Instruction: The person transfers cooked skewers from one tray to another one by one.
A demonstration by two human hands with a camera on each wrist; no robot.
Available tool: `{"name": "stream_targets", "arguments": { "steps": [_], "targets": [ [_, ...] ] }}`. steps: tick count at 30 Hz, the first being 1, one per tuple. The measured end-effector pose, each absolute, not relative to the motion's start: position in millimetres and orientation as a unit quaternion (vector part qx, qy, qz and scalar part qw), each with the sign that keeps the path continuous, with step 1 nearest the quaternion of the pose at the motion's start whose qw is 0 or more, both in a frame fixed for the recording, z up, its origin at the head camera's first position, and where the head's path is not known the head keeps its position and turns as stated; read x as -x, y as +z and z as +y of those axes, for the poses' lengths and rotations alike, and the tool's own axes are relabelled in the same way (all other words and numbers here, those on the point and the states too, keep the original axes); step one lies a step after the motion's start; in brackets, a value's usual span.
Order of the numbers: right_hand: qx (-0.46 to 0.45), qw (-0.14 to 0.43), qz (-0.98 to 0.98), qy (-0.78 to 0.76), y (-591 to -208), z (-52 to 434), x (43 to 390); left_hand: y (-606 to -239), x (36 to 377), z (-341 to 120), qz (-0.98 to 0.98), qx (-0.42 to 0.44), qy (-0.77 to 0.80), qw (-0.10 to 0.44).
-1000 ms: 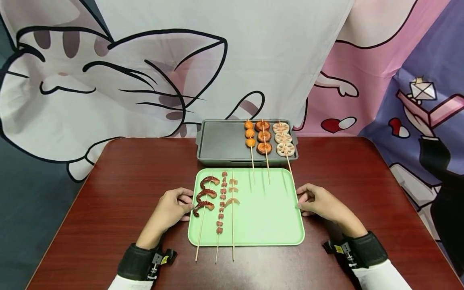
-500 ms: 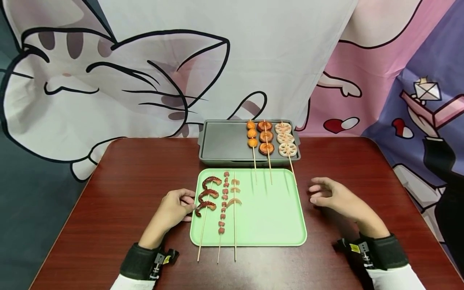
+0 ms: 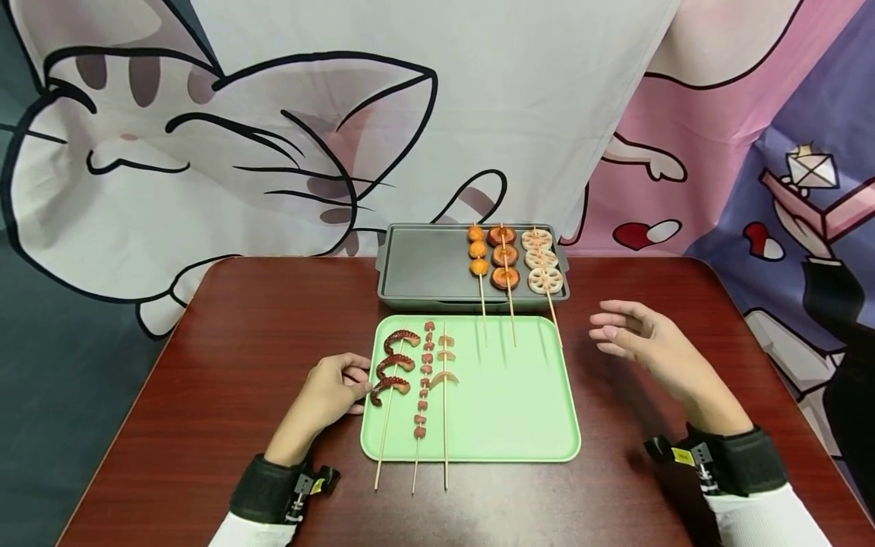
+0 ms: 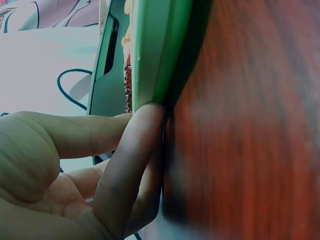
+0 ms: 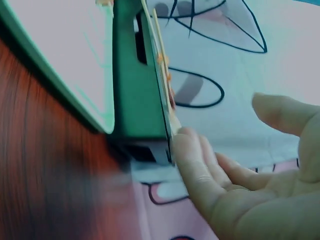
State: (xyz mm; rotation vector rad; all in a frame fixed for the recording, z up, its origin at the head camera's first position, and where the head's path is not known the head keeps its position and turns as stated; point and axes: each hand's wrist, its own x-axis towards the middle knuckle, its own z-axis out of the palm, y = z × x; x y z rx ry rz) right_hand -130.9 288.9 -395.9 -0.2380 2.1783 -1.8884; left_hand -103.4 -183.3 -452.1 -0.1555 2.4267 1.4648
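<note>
A light green tray (image 3: 513, 410) lies on the table with three skewers on its left part: curled red-brown tentacles (image 3: 395, 363), small reddish meat pieces (image 3: 427, 369), and pale curved slices (image 3: 446, 355). My left hand (image 3: 337, 389) holds the tray's left rim between thumb and fingers; the left wrist view shows the fingertips (image 4: 145, 117) right at the edge. To the right of the tray, my right hand (image 3: 642, 342) is in the air with fingers loosely extended and nothing in it. The right wrist view shows its thumb spread from the fingers (image 5: 192, 155).
Behind the tray stands a grey grill plate (image 3: 427, 262). On its right side lie skewers of orange balls (image 3: 478, 249), brown mushroom caps (image 3: 505, 257) and lotus root slices (image 3: 544, 281), their sticks jutting over the green tray. A printed cloth (image 3: 533, 91) hangs behind the table.
My right hand has let go of the tray's right rim and moved right and up, its fingers straightening. The left hand stays at the left rim.
</note>
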Motion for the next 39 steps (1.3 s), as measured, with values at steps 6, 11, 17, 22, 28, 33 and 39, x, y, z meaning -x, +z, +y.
{"name": "stream_targets", "arguments": {
  "steps": [6, 11, 17, 22, 28, 33, 39],
  "targets": [
    [0.108, 0.128, 0.617, -0.769, -396, 280, 138, -451, 102, -184, 0.847, 0.052, 0.509, 0.147],
    [0.132, 0.181, 0.562, -0.796, -393, 275, 146, -451, 102, -183, 0.845, 0.052, 0.511, 0.145],
    [0.139, 0.237, 0.57, -0.774, -381, 262, 154, -451, 103, -183, 0.844, 0.056, 0.512, 0.148],
    [0.131, 0.271, 0.588, -0.751, -372, 247, 159, -451, 103, -183, 0.845, 0.055, 0.51, 0.151],
    [0.106, 0.296, 0.625, -0.715, -364, 229, 165, -449, 103, -183, 0.847, 0.053, 0.508, 0.151],
    [0.111, 0.304, 0.669, -0.669, -356, 214, 173, -448, 102, -182, 0.847, 0.053, 0.507, 0.151],
    [0.104, 0.327, 0.689, -0.638, -346, 199, 180, -450, 103, -183, 0.846, 0.054, 0.509, 0.148]
  ]
}}
